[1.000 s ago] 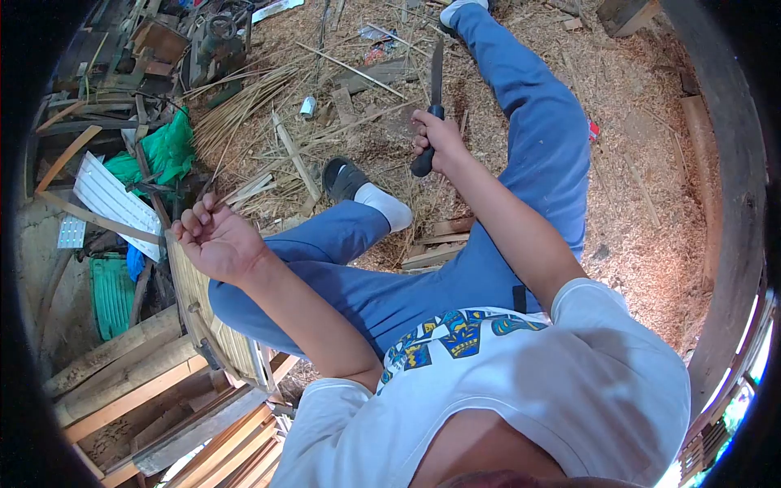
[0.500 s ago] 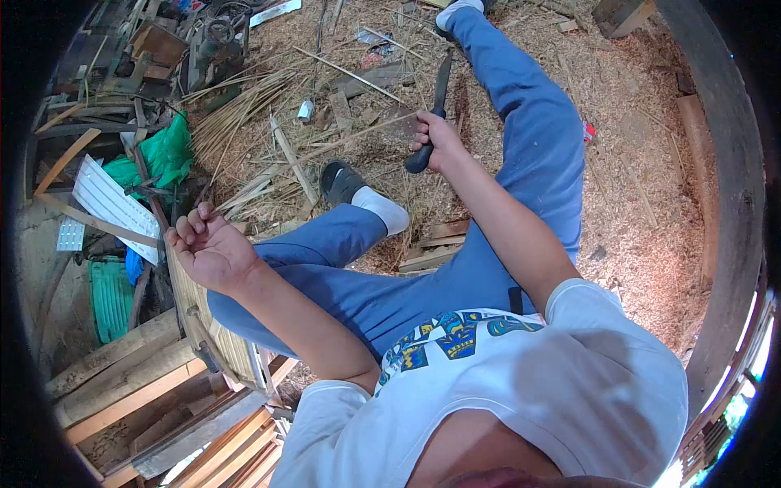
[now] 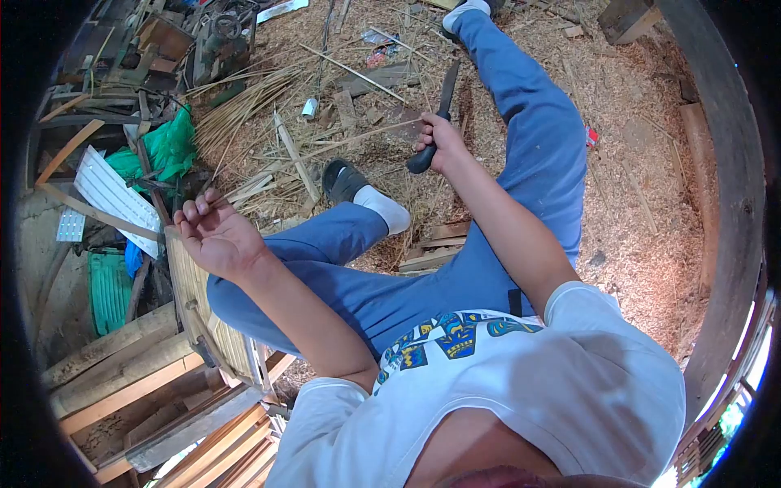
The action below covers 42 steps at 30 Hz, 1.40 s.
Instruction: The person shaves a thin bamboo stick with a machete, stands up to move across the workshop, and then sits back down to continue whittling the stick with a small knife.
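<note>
My right hand (image 3: 439, 140) is shut on the black handle of a knife (image 3: 439, 106), whose dark blade points up and away over the sawdust floor. A long thin bamboo strip (image 3: 325, 154) runs from the knife down to my left hand (image 3: 213, 232), which pinches its near end with curled fingers. I sit with both legs in blue trousers stretched out. The left foot wears a white sock and a dark sandal (image 3: 345, 179).
A woven bamboo piece (image 3: 191, 285) lies under my left forearm. A pile of bamboo strips (image 3: 244, 110) lies on the floor beyond, beside a green bag (image 3: 167, 146), a white slatted panel (image 3: 114, 195) and wooden planks (image 3: 122, 374). Sawdust covers the floor on the right.
My left hand dipped slightly and came back up, fingers now pinching the strip. My right hand tilted the knife blade a little to the right.
</note>
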Available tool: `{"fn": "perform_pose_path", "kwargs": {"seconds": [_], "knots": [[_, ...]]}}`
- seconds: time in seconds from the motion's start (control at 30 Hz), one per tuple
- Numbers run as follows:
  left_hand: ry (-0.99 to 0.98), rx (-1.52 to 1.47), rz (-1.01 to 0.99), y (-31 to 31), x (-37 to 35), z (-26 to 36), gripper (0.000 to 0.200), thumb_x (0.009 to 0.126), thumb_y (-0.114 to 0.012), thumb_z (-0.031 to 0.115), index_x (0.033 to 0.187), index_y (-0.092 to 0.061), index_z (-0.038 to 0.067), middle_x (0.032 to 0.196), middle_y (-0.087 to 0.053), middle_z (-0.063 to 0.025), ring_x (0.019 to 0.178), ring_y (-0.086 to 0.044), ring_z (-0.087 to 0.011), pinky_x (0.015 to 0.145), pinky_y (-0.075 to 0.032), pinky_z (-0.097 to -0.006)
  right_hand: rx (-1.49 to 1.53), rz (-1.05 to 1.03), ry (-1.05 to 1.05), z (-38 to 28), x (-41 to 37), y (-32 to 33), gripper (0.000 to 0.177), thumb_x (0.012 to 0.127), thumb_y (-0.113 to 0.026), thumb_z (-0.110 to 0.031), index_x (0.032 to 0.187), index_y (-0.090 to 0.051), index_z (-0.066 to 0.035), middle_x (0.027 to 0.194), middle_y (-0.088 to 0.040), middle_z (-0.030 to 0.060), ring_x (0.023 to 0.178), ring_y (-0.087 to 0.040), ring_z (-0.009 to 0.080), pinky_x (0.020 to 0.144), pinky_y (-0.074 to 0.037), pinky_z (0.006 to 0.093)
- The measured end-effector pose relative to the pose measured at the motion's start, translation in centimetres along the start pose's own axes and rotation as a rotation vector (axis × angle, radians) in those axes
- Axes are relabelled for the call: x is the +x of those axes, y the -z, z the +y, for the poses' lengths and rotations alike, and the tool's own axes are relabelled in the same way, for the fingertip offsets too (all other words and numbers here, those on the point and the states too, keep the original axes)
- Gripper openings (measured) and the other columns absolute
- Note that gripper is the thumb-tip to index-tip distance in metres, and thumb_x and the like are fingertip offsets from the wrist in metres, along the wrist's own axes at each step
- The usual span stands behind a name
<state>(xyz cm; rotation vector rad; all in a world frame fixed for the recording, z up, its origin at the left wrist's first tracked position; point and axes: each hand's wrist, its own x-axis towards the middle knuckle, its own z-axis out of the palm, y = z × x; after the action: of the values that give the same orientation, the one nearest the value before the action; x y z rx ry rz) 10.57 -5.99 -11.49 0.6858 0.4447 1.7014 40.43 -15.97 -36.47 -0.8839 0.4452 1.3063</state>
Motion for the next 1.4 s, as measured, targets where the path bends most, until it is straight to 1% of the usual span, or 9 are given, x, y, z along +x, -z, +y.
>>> {"fn": "perform_pose_path", "kwargs": {"seconds": [0.17,0.37,0.47,0.57,0.87,1.03,1.13,1.23,1.4], "knots": [[-0.04,0.036,0.097,0.3,0.0,-1.1,0.017,0.106,-0.042,0.011,0.107,-0.056,0.001,0.094,-0.058,-0.0117,0.09,-0.057,-0.0281,0.096,-0.053,-0.0485,0.008,0.003,-0.008,0.0,-0.7,-0.5,0.017,0.098,-0.066,-0.02,0.089,-0.053,-0.013,0.065,-0.046,-0.0051,0.051,-0.043,0.0092,0.049,-0.041,0.0325],[-0.07,0.11,0.076,0.8,0.2,-2.0,0.024,0.108,-0.041,0.016,0.118,-0.056,0.001,0.112,-0.064,-0.0152,0.103,-0.062,-0.0305,0.103,-0.052,-0.0502,0.008,0.018,-0.032,-0.1,-1.0,-0.7,0.021,0.099,-0.067,-0.023,0.088,-0.052,-0.014,0.064,-0.044,-0.0052,0.051,-0.042,0.0089,0.049,-0.041,0.0318],[-0.094,0.224,0.103,1.0,0.2,-3.1,0.027,0.109,-0.039,0.017,0.128,-0.053,0.003,0.116,-0.064,-0.0149,0.105,-0.062,-0.0298,0.102,-0.052,-0.0489,0.004,0.026,-0.02,0.1,-0.9,-0.8,0.021,0.099,-0.067,-0.023,0.089,-0.051,-0.014,0.065,-0.044,-0.0051,0.051,-0.042,0.0091,0.049,-0.041,0.0318],[-0.059,0.329,0.137,0.4,-0.7,-4.3,0.028,0.108,-0.041,0.014,0.133,-0.05,0.004,0.117,-0.062,-0.012,0.1,-0.063,-0.0247,0.097,-0.054,-0.0416,0.008,0.018,-0.026,-0.1,-1.3,-1.0,0.021,0.1,-0.067,-0.023,0.091,-0.05,-0.015,0.067,-0.045,-0.005,0.051,-0.043,0.0094,0.049,-0.041,0.0318],[0.123,0.461,0.169,4.2,-0.8,-9.1,0.033,0.108,-0.047,0.011,0.141,-0.046,0.012,0.116,-0.06,-0.0091,0.095,-0.062,-0.018,0.086,-0.053,-0.0385,0.045,-0.034,-0.057,-0.1,-0.5,-0.7,0.02,0.099,-0.065,-0.024,0.092,-0.048,-0.017,0.068,-0.047,-0.0046,0.054,-0.045,0.0091,0.05,-0.043,0.0312],[0.193,0.528,0.214,4.4,-2.0,-11.6,0.044,0.105,-0.055,0.009,0.147,-0.04,0.011,0.117,-0.063,-0.0097,0.092,-0.065,-0.0194,0.074,-0.053,-0.031,0.047,-0.047,-0.078,-0.1,-0.4,-0.7,0.02,0.099,-0.065,-0.024,0.091,-0.048,-0.017,0.069,-0.048,-0.0044,0.054,-0.046,0.0091,0.05,-0.043,0.0305],[0.21,0.492,0.246,3.6,-2.4,-11.9,0.043,0.107,-0.052,0.013,0.147,-0.04,0.01,0.12,-0.062,-0.0102,0.095,-0.065,-0.0211,0.077,-0.054,-0.0316,0.066,-0.027,-0.087,-0.1,-0.4,-0.8,0.021,0.099,-0.065,-0.024,0.091,-0.048,-0.017,0.069,-0.048,-0.0043,0.054,-0.045,0.009,0.05,-0.043,0.0301],[0.163,0.435,0.145,3.6,-1.9,-10.9,0.042,0.109,-0.05,0.02,0.148,-0.039,0.009,0.121,-0.062,-0.0104,0.098,-0.065,-0.0224,0.08,-0.055,-0.0333,0.107,-0.022,-0.099,-0.2,-0.4,-0.6,0.02,0.1,-0.065,-0.023,0.091,-0.048,-0.016,0.069,-0.048,-0.0042,0.055,-0.045,0.0088,0.05,-0.043,0.03],[0.06,0.518,0.148,2.8,-1.4,-9.4,0.037,0.11,-0.048,0.023,0.144,-0.048,0.007,0.119,-0.062,-0.0092,0.098,-0.065,-0.0197,0.083,-0.057,-0.0352,0.052,-0.002,-0.077,-0.1,-0.1,-0.5,0.016,0.1,-0.064,-0.021,0.094,-0.051,-0.015,0.069,-0.048,-0.0032,0.054,-0.044,0.0095,0.05,-0.043,0.0302]]}}
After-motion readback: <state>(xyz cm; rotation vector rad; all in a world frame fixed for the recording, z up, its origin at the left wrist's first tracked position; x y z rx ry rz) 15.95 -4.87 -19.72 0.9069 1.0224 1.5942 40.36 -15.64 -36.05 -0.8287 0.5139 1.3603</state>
